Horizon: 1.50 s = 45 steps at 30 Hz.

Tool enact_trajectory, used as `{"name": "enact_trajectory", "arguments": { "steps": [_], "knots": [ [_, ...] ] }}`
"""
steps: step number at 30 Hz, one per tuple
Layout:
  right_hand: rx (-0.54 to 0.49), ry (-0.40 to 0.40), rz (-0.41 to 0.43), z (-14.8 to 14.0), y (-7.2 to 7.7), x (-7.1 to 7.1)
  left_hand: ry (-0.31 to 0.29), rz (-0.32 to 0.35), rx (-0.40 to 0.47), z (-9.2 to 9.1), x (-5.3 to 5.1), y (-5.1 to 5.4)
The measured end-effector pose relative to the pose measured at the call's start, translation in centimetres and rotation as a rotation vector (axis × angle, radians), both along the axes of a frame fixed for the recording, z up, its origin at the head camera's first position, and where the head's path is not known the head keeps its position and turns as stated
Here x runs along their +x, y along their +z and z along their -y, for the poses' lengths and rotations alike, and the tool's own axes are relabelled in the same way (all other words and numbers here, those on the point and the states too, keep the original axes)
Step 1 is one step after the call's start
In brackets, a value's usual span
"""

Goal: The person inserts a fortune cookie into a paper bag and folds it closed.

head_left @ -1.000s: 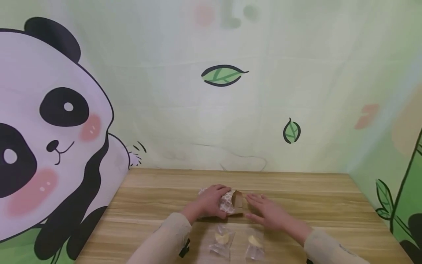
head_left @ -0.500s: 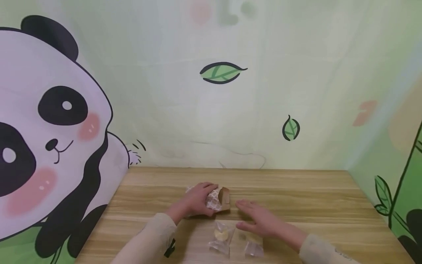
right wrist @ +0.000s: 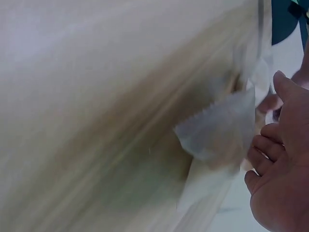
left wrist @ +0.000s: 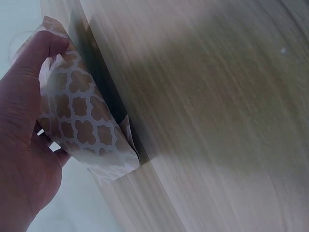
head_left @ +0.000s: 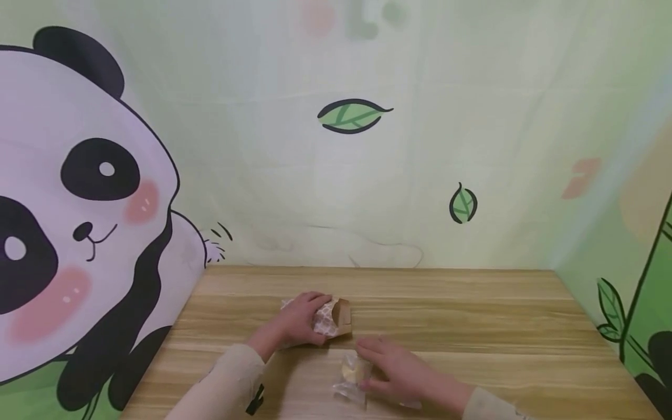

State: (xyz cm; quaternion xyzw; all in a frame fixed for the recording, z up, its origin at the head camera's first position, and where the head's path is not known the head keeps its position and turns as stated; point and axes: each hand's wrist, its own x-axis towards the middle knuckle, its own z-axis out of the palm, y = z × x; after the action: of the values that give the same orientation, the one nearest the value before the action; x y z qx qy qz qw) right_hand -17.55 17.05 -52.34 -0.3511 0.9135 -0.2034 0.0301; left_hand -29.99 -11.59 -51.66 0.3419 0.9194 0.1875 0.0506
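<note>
A patterned paper bag (head_left: 326, 322) with white quatrefoil lines and a brown inside lies on its side, its open end facing right. My left hand (head_left: 298, 322) grips it from above; in the left wrist view the thumb curls over the patterned paper (left wrist: 79, 108). To the right, my right hand (head_left: 401, 367) hovers with relaxed fingers beside a clear packet (head_left: 349, 373) holding a pale yellow round piece. A second clear packet (head_left: 410, 403) is mostly hidden under that hand. The right wrist view shows a blurred clear wrapper (right wrist: 219, 128) near the fingertips.
The wooden table (head_left: 472, 309) runs back to a pale green cloth backdrop (head_left: 262, 146). A printed panda (head_left: 105, 233) fills the left side. A small black object (head_left: 255, 401) sits by the left sleeve.
My left hand has shifted left with the paper bag. The right hand has moved left and toward me, away from the bag's opening and over the packets.
</note>
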Motion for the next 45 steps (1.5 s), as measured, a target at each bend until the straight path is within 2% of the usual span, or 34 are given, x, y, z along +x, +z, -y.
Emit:
{"name": "enact_trajectory", "arguments": {
  "steps": [3,11,14,16,21,25,30,34,36,41,45],
  "knots": [
    [0.004,0.025,-0.033,0.6,-0.4,0.4,-0.003,-0.010,0.005,0.3,0.1,-0.2],
    [0.068,0.146,-0.198,1.5,-1.0,0.4,-0.013,-0.006,-0.004,0.7,0.3,-0.7],
    [0.096,0.178,-0.197,1.3,-0.9,0.1,-0.017,-0.009,-0.002,0.7,0.4,-0.7],
    [0.118,0.196,-0.167,1.1,-0.7,-0.2,-0.013,-0.008,-0.007,0.7,0.5,-0.7],
    [0.165,0.260,-0.140,0.4,0.1,-1.5,0.003,0.012,-0.020,0.7,0.7,-0.6],
    [0.198,0.278,-0.155,-0.4,0.5,-2.6,0.016,0.028,-0.023,0.9,0.9,-0.6],
    [0.269,0.236,-0.147,-1.0,0.8,-3.6,0.021,0.029,-0.015,1.1,0.8,-0.7],
    [0.263,0.189,-0.113,-1.1,1.1,-4.0,0.022,0.026,-0.007,1.3,0.8,-0.7],
    [0.218,0.149,-0.067,-1.1,1.2,-4.0,0.027,0.032,-0.007,1.4,0.8,-0.7],
    [0.024,-0.005,0.079,-1.1,1.3,-3.8,0.038,0.038,-0.013,1.7,0.7,-0.7],
    [-0.068,-0.109,0.127,-1.0,1.1,-3.7,0.042,0.032,-0.003,1.9,0.9,-0.5]
  ]
}}
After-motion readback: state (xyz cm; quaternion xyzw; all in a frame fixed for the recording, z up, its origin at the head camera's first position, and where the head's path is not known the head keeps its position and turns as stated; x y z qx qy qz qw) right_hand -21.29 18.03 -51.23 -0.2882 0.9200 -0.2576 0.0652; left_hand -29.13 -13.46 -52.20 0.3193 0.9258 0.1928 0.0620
